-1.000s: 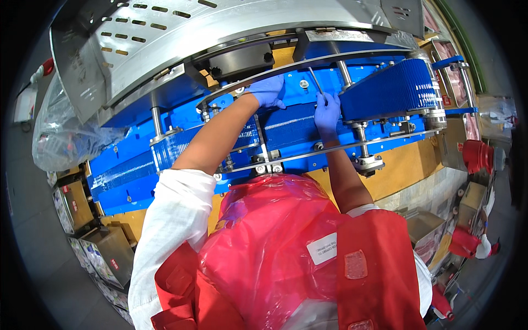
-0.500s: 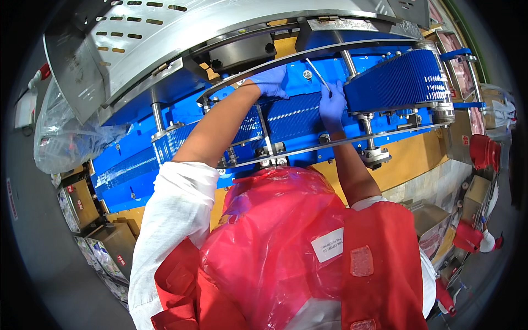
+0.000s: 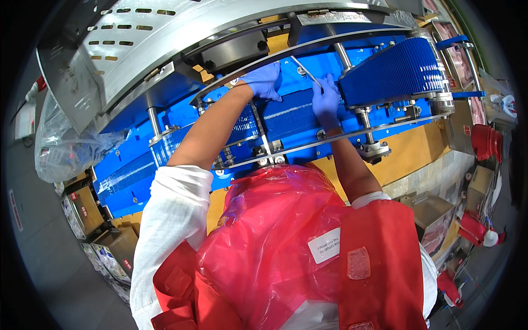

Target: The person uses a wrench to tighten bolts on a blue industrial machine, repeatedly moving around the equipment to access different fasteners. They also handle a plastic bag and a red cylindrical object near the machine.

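The metal rod [image 3: 306, 70] has tilted, its near end hidden.

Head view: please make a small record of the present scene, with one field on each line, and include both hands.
Right hand: blue-gloved, holding a thin metal rod
Rod direction: slants from the fingers away from the person, toward the left
Left hand: blue-gloved, at the far side of the machine; grip unclear
Between the hands: ribbed blue belt
Beyond the hands: slotted metal cover
Far left: clear plastic bag
Person's front: translucent red plastic with a white label
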Motion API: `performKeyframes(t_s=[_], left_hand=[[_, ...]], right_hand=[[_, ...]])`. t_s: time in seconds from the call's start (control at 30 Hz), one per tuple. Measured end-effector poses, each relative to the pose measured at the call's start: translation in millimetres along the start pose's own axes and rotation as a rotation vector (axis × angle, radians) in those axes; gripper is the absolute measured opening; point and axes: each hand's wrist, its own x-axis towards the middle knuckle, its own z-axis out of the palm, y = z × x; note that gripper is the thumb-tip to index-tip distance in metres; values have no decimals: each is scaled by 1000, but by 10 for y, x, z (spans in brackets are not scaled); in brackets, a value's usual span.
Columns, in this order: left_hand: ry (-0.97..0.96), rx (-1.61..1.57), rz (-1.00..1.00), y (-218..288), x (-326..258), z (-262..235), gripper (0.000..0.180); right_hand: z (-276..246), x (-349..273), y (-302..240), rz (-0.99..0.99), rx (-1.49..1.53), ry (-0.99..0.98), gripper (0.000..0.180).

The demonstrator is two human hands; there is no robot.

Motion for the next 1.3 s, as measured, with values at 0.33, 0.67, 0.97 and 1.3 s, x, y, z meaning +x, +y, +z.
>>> performKeyframes(t_s=[0.33, 0.67, 0.97, 1.3], left_hand=[[8, 92, -55, 36, -7, -59, 89], [13, 102, -51, -27, 22, -50, 91], [11, 73, -26, -67, -6, -38, 97], [53, -17, 49, -156, 42, 24, 98]], right_hand=[[-46, 45, -77, 18, -21, -57, 26], [-86, 124, -45, 85, 83, -64, 25], [-405, 282, -511, 382, 539, -298, 23], [-639, 313, -584, 483, 1274, -405, 24]])
